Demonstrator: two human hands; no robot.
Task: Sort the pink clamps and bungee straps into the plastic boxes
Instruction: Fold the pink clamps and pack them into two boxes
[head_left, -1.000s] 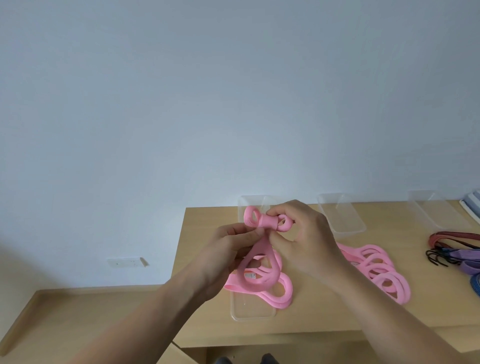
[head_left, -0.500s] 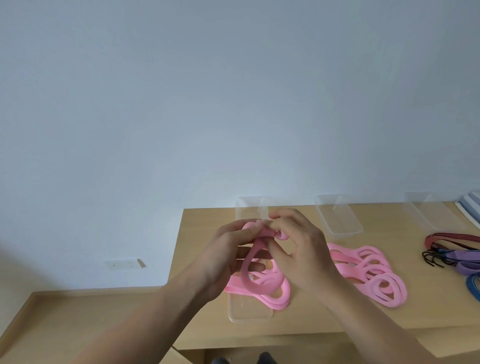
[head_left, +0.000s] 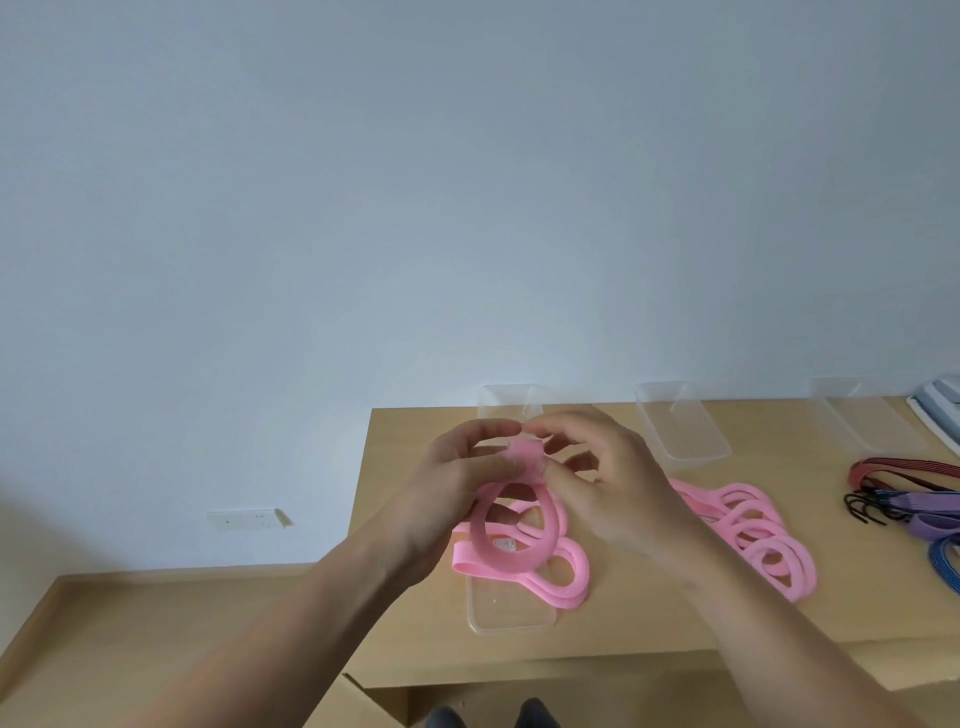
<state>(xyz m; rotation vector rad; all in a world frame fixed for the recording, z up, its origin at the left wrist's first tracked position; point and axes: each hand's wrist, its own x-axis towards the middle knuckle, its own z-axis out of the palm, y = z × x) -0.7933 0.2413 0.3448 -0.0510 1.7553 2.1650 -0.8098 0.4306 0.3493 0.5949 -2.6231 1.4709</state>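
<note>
On the light wooden table (head_left: 415, 644) sit 3 clear plastic boxes (head_left: 680, 431) along the far edge. My left hand (head_left: 457, 483) and right hand (head_left: 613, 488) pinch together the top of a pink loop strap (head_left: 519, 525), which hangs lengthwise down over a flat clear lid (head_left: 511, 613).

Upper end of the pink strap (head_left: 519, 540) is hidden between both hands' fingers. Blue strap (head_left: 946, 566) and folded cloth (head_left: 937, 402) are cut off at right edge.
</note>
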